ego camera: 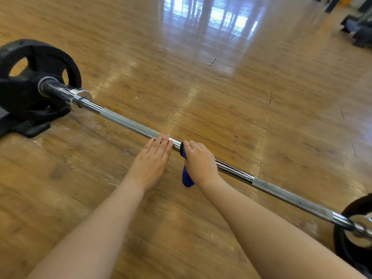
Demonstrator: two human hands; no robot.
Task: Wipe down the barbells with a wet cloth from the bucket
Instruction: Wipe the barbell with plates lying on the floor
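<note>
Arms: two bare arms reach out from the near edge of the floor toward the bar.
Floor: shiny wood floor (221,87), with pale dusty marks under the bar.
Barbell: long silver barbell (128,122) lies across the floor from far left to near right.
Plates: big black plate (40,63) on the left end; another black plate (354,234) at the near right edge.
Left hand: left hand (154,158) is flat with straight fingers, its tips resting on the bar.
Right hand: right hand (199,160) is curled round the bar and grips the cloth.
Cloth: blue cloth (186,176) is wrapped on the middle of the bar, and its tail hangs down.
Bucket: not in view.
What could go wrong: bar may roll if the flat hand lets go; the loose tail may slip off.
</note>
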